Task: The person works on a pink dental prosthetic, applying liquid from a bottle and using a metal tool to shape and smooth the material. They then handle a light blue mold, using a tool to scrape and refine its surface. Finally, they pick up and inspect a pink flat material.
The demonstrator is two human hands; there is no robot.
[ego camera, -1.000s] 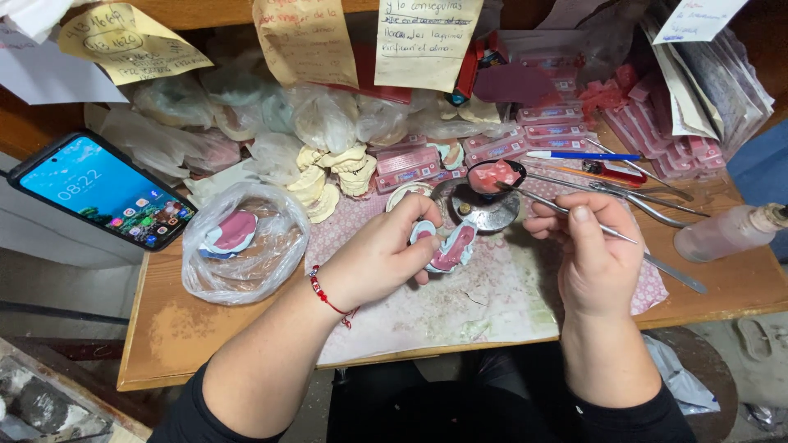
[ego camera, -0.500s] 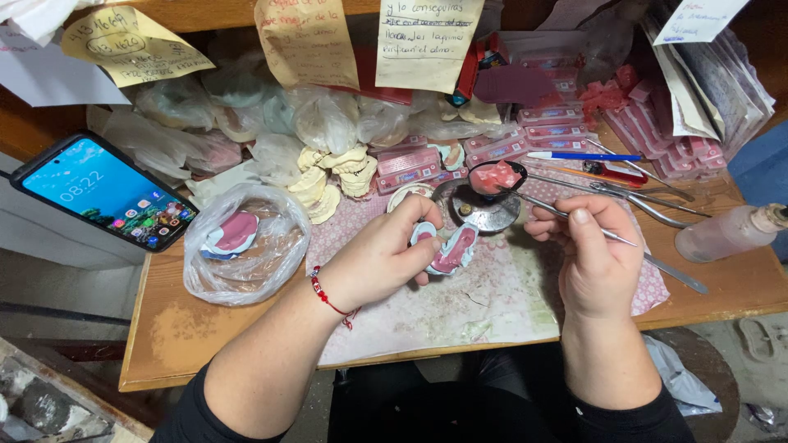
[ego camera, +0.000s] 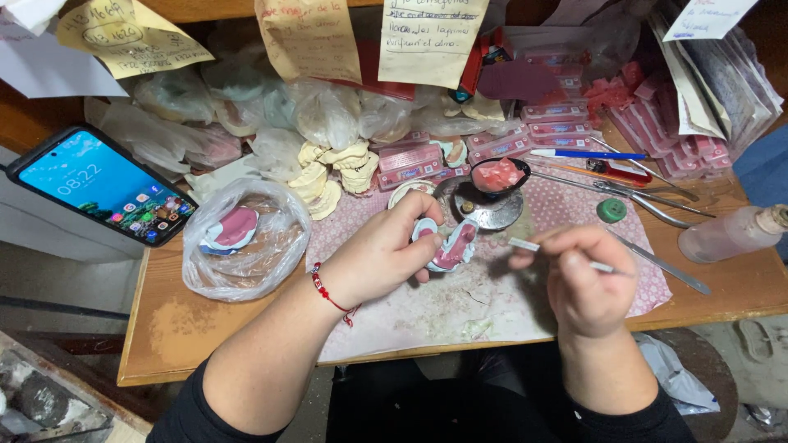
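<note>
The left hand (ego camera: pixel 386 250) curls its fingers and thumb around a small pink and white dental model (ego camera: pixel 450 244), holding it just above the patterned mat (ego camera: pixel 525 283) near the middle of the tabletop (ego camera: pixel 176 328); the fingers cover the model's left side, so only its right half shows. The right hand (ego camera: pixel 587 283) is closed, thumb and forefinger pinching a thin metal tool (ego camera: pixel 533 245) whose tip points left toward the model and stops just short of it; the rest of the tool is hidden inside the fist. Behind the model, toward the far edge of the mat, a small dark bowl (ego camera: pixel 498 175) of pink wax sits over a round metal stand (ego camera: pixel 484 207), the stand partly hidden by the bowl. A green cap (ego camera: pixel 611 210) lies on the mat to the right, near long metal instruments (ego camera: pixel 648 197) that run toward the right edge. A plastic bottle (ego camera: pixel 730 234) lies at the right edge, its end cut off by the frame. At the left part of the tabletop a clear bag (ego camera: pixel 246 238) holds another pink and white piece, blurred by the plastic. A phone (ego camera: pixel 103 195) hangs off the left edge. Pale plaster casts (ego camera: pixel 332 172) and more bags crowd the far edge, their contents hard to make out, and paper notes (ego camera: pixel 423 37) hang over them.
</note>
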